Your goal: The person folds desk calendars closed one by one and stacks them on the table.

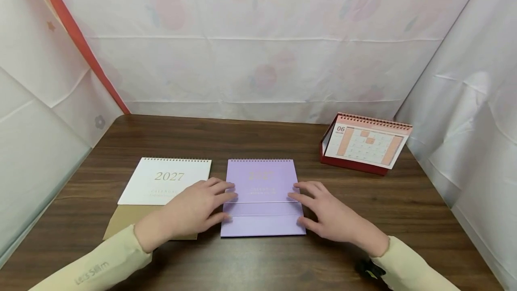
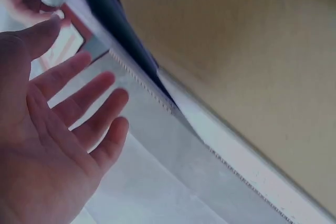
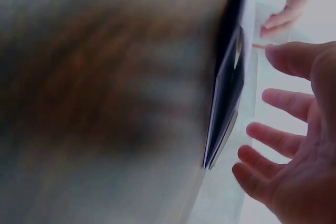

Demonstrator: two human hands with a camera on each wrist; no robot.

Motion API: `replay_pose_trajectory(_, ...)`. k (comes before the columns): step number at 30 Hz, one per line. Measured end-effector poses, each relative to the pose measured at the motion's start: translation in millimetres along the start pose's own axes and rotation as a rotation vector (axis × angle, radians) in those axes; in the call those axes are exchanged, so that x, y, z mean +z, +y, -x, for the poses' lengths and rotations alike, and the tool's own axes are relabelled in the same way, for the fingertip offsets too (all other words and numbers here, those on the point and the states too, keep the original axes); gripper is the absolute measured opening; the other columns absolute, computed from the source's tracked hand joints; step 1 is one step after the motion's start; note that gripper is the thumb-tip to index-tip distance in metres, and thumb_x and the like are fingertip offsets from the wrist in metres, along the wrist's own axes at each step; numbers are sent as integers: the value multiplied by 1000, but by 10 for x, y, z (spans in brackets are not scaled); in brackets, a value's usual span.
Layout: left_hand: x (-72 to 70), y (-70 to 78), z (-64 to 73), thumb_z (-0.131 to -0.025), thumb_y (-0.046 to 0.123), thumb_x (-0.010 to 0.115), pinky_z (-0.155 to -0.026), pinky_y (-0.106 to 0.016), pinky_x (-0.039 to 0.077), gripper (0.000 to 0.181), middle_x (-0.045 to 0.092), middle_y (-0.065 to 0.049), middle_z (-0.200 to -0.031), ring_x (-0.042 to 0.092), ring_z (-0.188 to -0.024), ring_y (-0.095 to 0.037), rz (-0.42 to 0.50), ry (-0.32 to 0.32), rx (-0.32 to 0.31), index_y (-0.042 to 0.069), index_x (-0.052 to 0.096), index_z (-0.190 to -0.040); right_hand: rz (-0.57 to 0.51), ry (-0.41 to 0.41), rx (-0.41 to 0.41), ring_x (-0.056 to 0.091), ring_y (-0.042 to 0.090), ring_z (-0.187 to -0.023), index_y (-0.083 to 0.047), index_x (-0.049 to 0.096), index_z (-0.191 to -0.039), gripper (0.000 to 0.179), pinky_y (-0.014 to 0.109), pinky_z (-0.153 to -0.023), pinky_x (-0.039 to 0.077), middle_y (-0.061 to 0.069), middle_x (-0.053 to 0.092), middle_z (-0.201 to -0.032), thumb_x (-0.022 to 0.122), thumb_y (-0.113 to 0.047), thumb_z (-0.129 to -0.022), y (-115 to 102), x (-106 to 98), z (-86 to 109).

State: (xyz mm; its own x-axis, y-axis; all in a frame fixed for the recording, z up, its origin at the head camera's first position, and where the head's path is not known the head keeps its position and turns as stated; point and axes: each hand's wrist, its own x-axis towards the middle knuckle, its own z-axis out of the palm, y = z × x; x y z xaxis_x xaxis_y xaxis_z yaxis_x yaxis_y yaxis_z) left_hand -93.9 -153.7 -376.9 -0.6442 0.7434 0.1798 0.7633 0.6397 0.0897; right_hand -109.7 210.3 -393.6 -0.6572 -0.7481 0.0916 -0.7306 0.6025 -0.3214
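A purple spiral-bound 2027 desk calendar (image 1: 262, 226) lies folded down on the table, its coil at the far side. My left hand (image 1: 198, 205) is at its left edge, reaching over part of a white 2027 calendar (image 1: 161, 174) with a tan lower panel (image 1: 131, 219). On the opposite edge is my right hand (image 1: 329, 212), fingertips near the purple cover. In the wrist views, the left fingers (image 2: 100, 100) and right fingers (image 3: 278, 140) are spread and gently bent, gripping nothing. From the right wrist, the purple calendar's layered edge (image 3: 226, 98) shows narrow gaps.
A red desk calendar (image 1: 367, 143) showing page 06 stands propped up at the back right of the dark wood table (image 1: 250, 264). Pale printed cloth (image 1: 258, 57) hangs behind the table and at both sides. A dark object (image 1: 369, 268) is by the right cuff.
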Motion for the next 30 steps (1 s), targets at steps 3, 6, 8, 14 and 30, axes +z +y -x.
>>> replay_pose_trajectory(3, 59, 56, 27, -93, 54, 64, -104, -50, 41, 63, 51, -13, -146, 46, -133, -34, -45, -60, -4, 11, 59, -139, 51, -54, -7, 26, 33, -143, -16, 47, -149, 65, 49, -107, 38, 13, 32, -157, 70, -40, -93, -41, 34, 3)
replay_pose_trajectory(6, 106, 102, 57, -94, 62, 56, -108, -54, 34, 75, 37, -15, -156, 35, -141, -39, -60, -126, -10, 12, 47, -149, 68, -97, -23, 17, 36, -148, -15, 40, -154, 72, 51, -111, 34, 16, 24, -161, 67, -45, -94, -72, 58, 9)
replay_pose_trajectory(8, 128, 124, 72, -94, 64, 53, -110, -56, 32, 79, 31, -16, -159, 30, -143, -41, -55, -156, -11, 12, 43, -152, 70, -125, -33, 13, 37, -149, -15, 36, -156, 74, 51, -112, 31, 17, 19, -163, 64, -48, -95, -89, 69, 13)
replay_pose_trajectory(14, 152, 156, 72, -94, 67, 49, -112, -56, 29, 82, 27, -15, -161, 28, -145, -40, -43, -206, -22, 13, 38, -154, 76, -229, -26, 9, 36, -150, -16, 34, -156, 70, 51, -115, 24, 12, 15, -165, 58, -47, -99, -132, 71, -17)
replay_pose_trajectory(30, 112, 184, 29, -94, 65, 50, -108, -58, 33, 80, 24, -15, -162, 22, -146, -40, 3, -313, -57, 14, 38, -155, 89, -360, 50, 19, 39, -148, -14, 42, -153, 72, 49, -114, 28, 13, 26, -161, 71, -41, -92, -250, -40, -177)
